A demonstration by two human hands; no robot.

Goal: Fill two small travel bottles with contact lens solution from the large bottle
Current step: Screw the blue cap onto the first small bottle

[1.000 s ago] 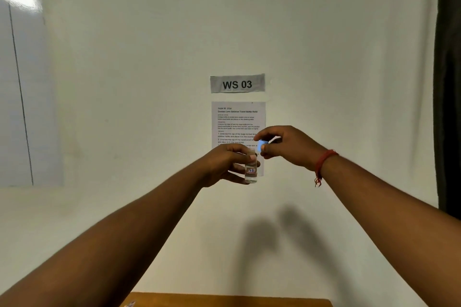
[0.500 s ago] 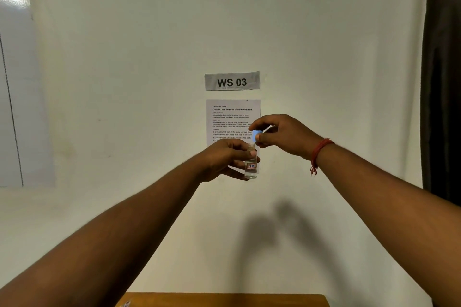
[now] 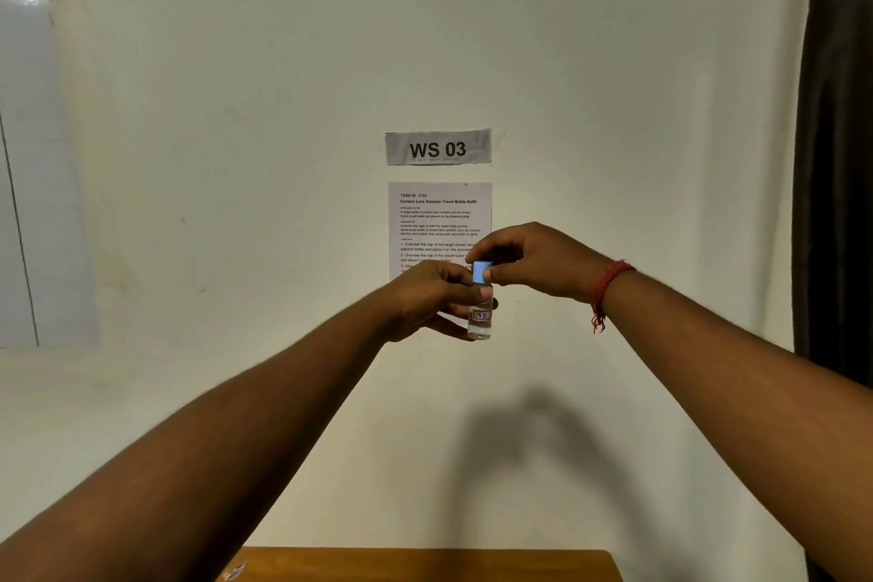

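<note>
I hold a small clear travel bottle point(image 3: 480, 321) upright in the air in front of the wall, at arm's length. It has a small label with red edging and clear liquid inside. My left hand point(image 3: 432, 300) is wrapped around its upper body. My right hand point(image 3: 529, 260) pinches the light blue cap point(image 3: 481, 272), which sits on the bottle's neck. A red thread bracelet is on my right wrist. The large bottle and the other travel bottle are out of view.
A wooden table point(image 3: 425, 565) shows only as a strip along the bottom edge. On the white wall hang a "WS 03" sign point(image 3: 438, 147) and a printed task sheet point(image 3: 439, 222). A dark curtain point(image 3: 836, 156) lines the right edge; a whiteboard point(image 3: 23, 156) is at left.
The blue cap, held just above and beside the bottle's mouth one second ago, now sits on the neck. Both hands stayed at about the same height.
</note>
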